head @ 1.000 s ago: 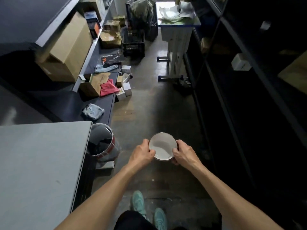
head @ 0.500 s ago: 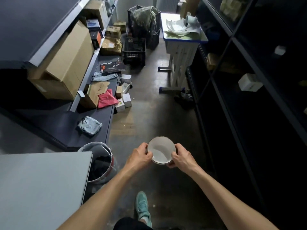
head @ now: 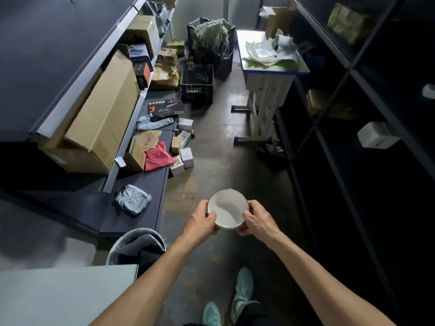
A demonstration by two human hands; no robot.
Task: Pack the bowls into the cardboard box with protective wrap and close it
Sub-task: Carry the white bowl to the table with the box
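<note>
Shallow white bowl [head: 227, 209], thin dark rim, empty and upright, left hand [head: 202, 224] and right hand [head: 255, 220] gripping opposite edges.

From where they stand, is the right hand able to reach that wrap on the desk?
Probably not. The right hand and left hand both grip the bowl, and the wrap lies on the desk far up the aisle, past arm's reach. The floor between looks free.

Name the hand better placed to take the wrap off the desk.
Right, likely. The left hand and right hand both hold the bowl, but the wrap lies on the desk ahead to the right, the right hand's side.
</note>
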